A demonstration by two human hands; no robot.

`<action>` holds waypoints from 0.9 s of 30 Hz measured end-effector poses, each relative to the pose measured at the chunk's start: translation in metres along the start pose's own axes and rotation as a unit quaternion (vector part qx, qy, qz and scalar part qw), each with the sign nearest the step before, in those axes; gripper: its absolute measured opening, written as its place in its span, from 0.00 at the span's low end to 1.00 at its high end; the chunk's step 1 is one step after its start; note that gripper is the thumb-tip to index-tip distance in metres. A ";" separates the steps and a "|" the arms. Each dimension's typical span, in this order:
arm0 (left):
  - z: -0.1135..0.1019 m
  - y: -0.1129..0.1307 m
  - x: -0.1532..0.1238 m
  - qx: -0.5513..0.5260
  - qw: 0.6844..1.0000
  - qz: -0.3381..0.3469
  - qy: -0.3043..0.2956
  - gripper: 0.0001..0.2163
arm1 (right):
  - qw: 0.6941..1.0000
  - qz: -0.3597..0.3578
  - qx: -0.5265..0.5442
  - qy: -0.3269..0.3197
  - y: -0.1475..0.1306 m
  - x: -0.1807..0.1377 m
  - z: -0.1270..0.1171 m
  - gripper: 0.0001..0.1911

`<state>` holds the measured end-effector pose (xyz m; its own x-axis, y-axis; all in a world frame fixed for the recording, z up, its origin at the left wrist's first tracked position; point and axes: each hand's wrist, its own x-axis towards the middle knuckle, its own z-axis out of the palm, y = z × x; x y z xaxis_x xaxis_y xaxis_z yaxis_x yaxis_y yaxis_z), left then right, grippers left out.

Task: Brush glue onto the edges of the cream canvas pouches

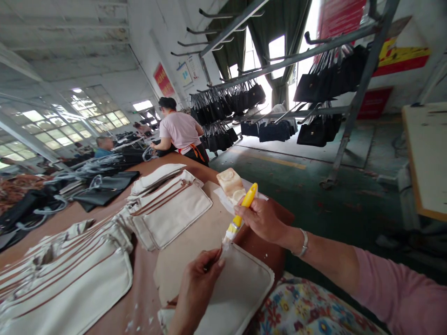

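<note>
While right hand (263,221) grips yellow brush (249,195) at pale panel (247,274), left hand (197,281) pinches panel's edge; brushing looks unfinished; state of stacked pieces (87,291) unclear.

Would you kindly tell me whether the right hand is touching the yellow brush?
Touching: the head view plainly shows the right hand closed around the yellow brush.

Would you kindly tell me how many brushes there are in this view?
1: the yellow-handled brush in the right hand, its bristles pointing down near the left hand, at the edge of the cream piece. Any others would be hidden from this view.
</note>
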<state>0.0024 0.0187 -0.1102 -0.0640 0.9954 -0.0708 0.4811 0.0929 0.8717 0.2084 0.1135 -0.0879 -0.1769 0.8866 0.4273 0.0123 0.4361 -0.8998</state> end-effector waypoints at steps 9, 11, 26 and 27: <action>0.009 0.012 -0.021 0.073 0.990 0.119 0.029 0.08 | 0.997 0.064 0.036 0.037 0.023 0.005 -0.002 0.18; 0.009 0.013 -0.023 0.103 0.984 0.136 0.053 0.06 | 0.989 0.109 0.093 -0.033 0.020 0.004 -0.001 0.19; -0.024 0.014 -0.044 0.203 0.960 0.162 0.108 0.06 | 0.932 0.237 0.261 -0.079 -0.005 -0.005 0.007 0.15; -0.041 0.015 -0.048 0.215 0.956 0.146 0.132 0.06 | 0.929 0.253 0.266 -0.047 -0.004 -0.006 0.005 0.15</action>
<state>-0.0236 -0.0287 -0.0742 -0.0640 0.9453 0.3198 0.8243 -0.1306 0.5509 0.2048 0.1061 -0.0875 -0.3660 0.9293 -0.0491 -0.3673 -0.1927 -0.9099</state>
